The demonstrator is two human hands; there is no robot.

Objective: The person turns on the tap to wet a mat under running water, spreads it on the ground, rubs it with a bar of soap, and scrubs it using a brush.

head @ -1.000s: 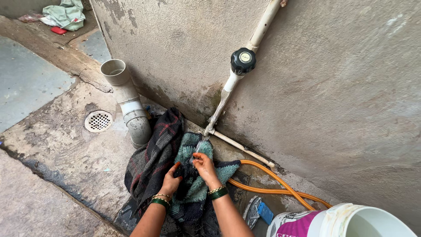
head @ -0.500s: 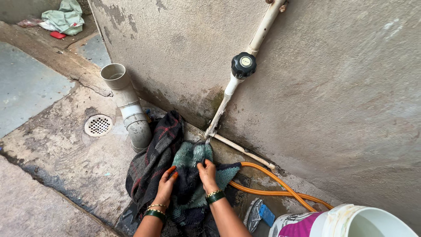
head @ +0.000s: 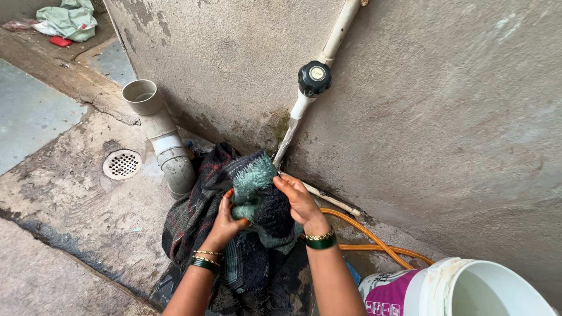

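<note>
A wet teal and dark checked cloth (head: 257,193) is bunched up between both hands, above a larger heap of dark plaid fabric (head: 199,222) lying on the concrete floor. My left hand (head: 225,219) grips the bunched cloth from the left side, a green and gold bangle on the wrist. My right hand (head: 298,199) pinches the cloth's right side, fingers curled over it, also with bangles on the wrist. Both hands are close to the wall's base.
A white pipe with a black valve knob (head: 314,78) runs down the grey wall. A grey drain pipe (head: 161,131) stands left, beside a round floor grate (head: 122,164). An orange hose (head: 374,240) lies right, near a white bucket (head: 468,289). Clothes (head: 67,20) lie far left.
Both hands have lifted and gathered the teal cloth up off the heap, bunching it tighter between them. The view has shifted slightly closer.
</note>
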